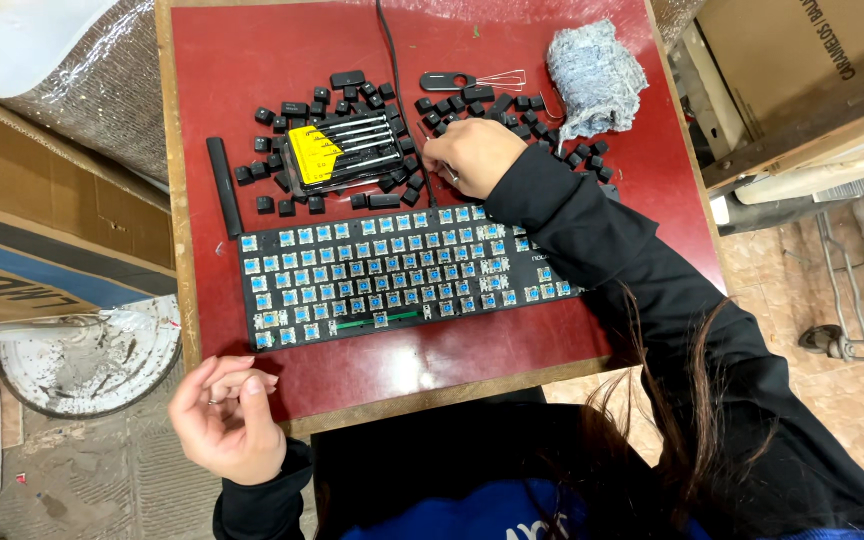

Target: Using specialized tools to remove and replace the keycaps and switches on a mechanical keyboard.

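Partly hidden: fingertips of right hand [472, 155], curled among loose black keycaps [352, 95] at twelve o'clock; hold unclear. Left hand [227, 420] at seven o'clock, off the red table [252, 40], loosely cupped, empty. Keyboard [392, 275] with blue switches bared, long axis nine-to-three. Yellow-labelled tool case [337, 152] beyond it.

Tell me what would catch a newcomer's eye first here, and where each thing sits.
A stripped keyboard with rows of bare blue switches lies across the middle of the red table. Behind it, loose black keycaps are scattered around a yellow-and-black tool case, where the right hand reaches among them. The left hand hangs curled off the table's near edge.
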